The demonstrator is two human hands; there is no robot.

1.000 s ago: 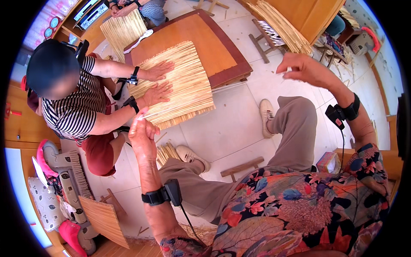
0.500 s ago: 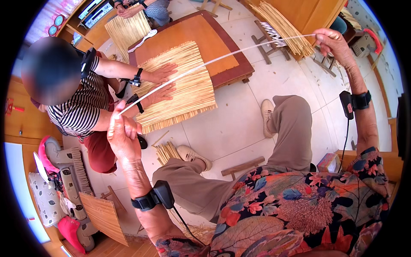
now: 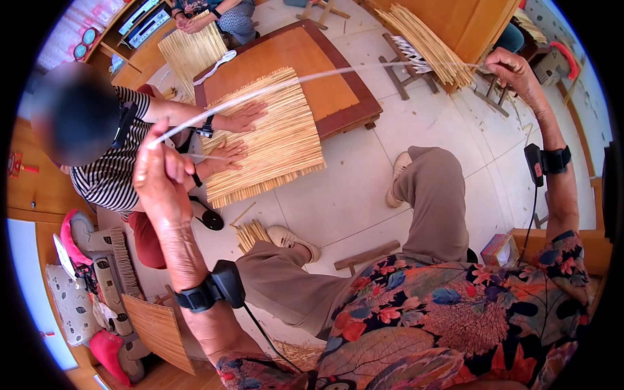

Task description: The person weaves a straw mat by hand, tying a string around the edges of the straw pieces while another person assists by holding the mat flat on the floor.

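A long white cord stretches in a shallow arch between my hands, blurred by motion. My left hand is closed on one end at the left, in front of a co-worker's striped arm and side. My right hand grips the other end at the upper right. Below the cord lies a mat of straw-coloured stalks, reaching over the corner of the low wooden table. The co-worker's two hands rest spread on that mat.
Another person holds a second stalk mat at the back. A stalk bundle lies on a wooden stand at upper right. Short stalks and a wooden bar are near my feet. A slatted board leans at lower left.
My hands have drawn the cord out wide. My left hand has moved leftward and up; my right hand went up and right, then slightly further right.
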